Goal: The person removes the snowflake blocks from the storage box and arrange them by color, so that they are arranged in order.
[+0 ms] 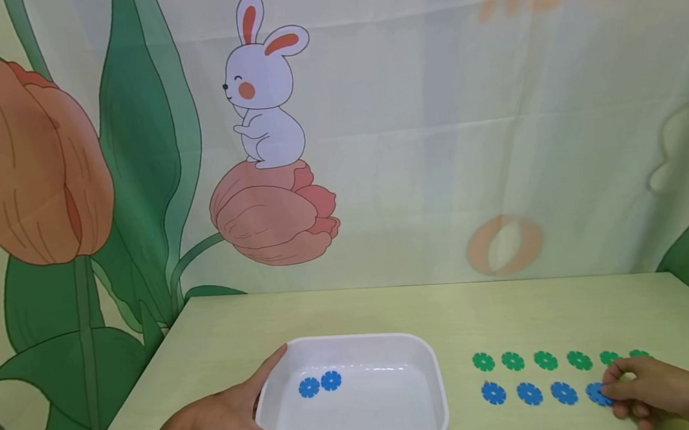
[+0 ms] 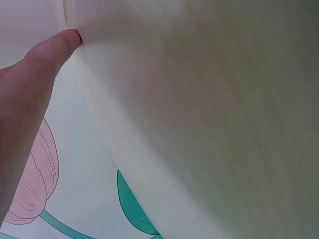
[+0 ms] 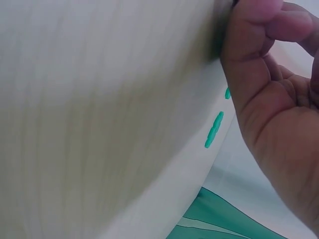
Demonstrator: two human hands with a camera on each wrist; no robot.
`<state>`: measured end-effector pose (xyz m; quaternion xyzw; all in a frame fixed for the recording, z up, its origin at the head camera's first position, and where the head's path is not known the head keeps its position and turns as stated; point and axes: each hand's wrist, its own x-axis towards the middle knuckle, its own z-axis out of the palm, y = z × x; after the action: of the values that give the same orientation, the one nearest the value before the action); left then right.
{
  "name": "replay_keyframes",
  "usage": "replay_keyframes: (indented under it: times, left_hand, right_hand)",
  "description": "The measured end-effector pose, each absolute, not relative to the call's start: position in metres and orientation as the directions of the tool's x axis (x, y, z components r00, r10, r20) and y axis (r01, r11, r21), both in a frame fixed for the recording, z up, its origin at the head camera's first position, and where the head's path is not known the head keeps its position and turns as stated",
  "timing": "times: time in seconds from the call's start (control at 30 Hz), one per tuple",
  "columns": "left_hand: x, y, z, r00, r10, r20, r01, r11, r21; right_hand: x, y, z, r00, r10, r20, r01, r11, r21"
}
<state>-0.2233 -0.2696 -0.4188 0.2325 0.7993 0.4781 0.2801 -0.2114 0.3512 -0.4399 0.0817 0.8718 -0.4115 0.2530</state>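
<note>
A white plastic box point(image 1: 365, 424) stands on the table in the head view, with two blue snowflake discs point(image 1: 320, 383) inside near its back left. My left hand point(image 1: 233, 412) grips the box's left end, one digit at the back corner and another at the front. To the right of the box lies a row of blue snowflake discs point(image 1: 529, 394). My right hand point(image 1: 654, 389) pinches the rightmost blue disc point(image 1: 596, 394) at its right edge. In the right wrist view the curled fingers point(image 3: 254, 69) hide that disc.
Behind the blue discs runs a row of green snowflake discs point(image 1: 545, 360); my right hand partly covers its right end. The pale wooden table point(image 1: 453, 308) ends at a printed curtain point(image 1: 386, 135) with a rabbit and tulips.
</note>
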Motion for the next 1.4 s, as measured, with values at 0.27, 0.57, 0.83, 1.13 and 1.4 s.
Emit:
replay_keyframes:
  times: [0.27, 0.57, 0.83, 1.13, 1.4]
  left_hand:
    - [-0.223, -0.269, -0.419, -0.739, 0.633, -0.229, 0.099, 0.439, 0.893]
    - [-0.223, -0.271, -0.418, -0.73, 0.647, -0.217, 0.111, 0.427, 0.897]
    - [-0.221, -0.269, -0.417, -0.741, 0.633, -0.223, 0.11, 0.442, 0.89]
    - [-0.222, -0.269, -0.417, -0.736, 0.636, -0.232, 0.11, 0.449, 0.887]
    - [-0.223, -0.271, -0.418, -0.741, 0.631, -0.229, 0.124, 0.464, 0.877]
  right_hand:
    - [-0.21, 0.348, -0.434, -0.859, -0.053, -0.509, 0.351, 0.663, -0.661]
    - [-0.22, 0.331, -0.405, -0.875, -0.257, -0.41, 0.178, 0.617, -0.766]
    - [-0.229, 0.304, -0.386, -0.847, -0.398, -0.353, 0.081, 0.559, -0.825]
    - [-0.238, 0.273, -0.373, -0.831, -0.451, -0.324, 0.04, 0.534, -0.845]
    - [-0.245, 0.247, -0.363, -0.821, -0.477, -0.314, 0.024, 0.521, -0.853]
